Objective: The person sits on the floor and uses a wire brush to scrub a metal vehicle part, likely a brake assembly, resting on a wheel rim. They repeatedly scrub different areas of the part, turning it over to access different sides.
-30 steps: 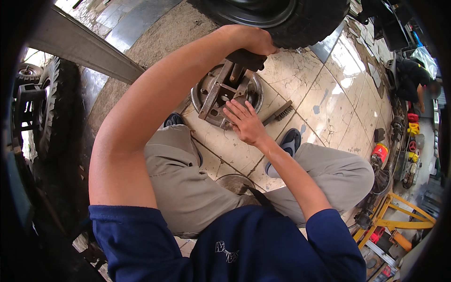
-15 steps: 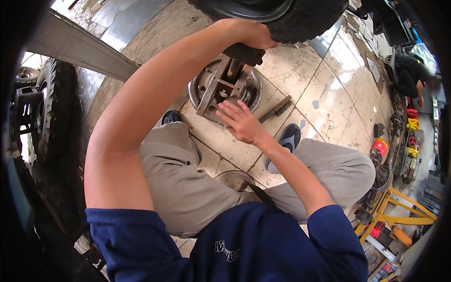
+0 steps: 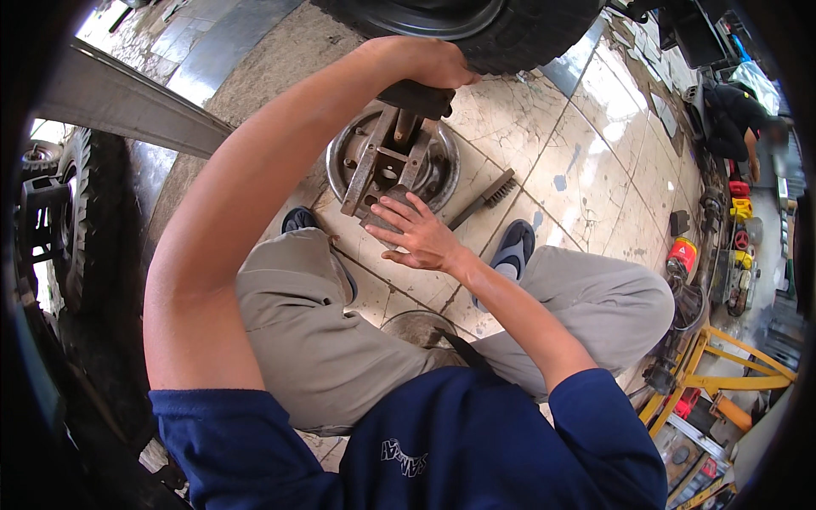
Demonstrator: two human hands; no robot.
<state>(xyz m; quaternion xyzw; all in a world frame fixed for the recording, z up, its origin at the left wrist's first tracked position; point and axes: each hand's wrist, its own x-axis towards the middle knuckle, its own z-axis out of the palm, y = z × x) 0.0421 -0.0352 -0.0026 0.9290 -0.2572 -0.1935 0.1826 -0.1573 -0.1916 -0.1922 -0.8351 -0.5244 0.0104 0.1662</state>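
Note:
My left hand (image 3: 433, 64) reaches far forward and is closed over a dark block-shaped piece (image 3: 418, 99) at the top of a rusty metal bracket (image 3: 387, 161); most of its fingers are hidden. Beneath the bracket, a round steel rim (image 3: 446, 174) with bolts lies on the floor. My right hand (image 3: 421, 238) lies at the bracket's near end, fingers extended and spread over a flat, rounded grey-brown piece (image 3: 387, 214). I cannot make out what that piece is. A wire brush (image 3: 484, 200) rests on the tiles just right of the right hand.
A large tyre (image 3: 527, 38) stands ahead, and another tyre (image 3: 81, 212) is at the left beside a grey metal post (image 3: 136, 93). Yellow frame parts (image 3: 731, 382), a red can (image 3: 682, 253) and tools line the right side. A person (image 3: 735, 119) crouches at the far right.
My right hand has moved nearer to me and left along the bracket, the rounded piece shifting with it. My left hand stays on the dark block. The whole view has shifted slightly.

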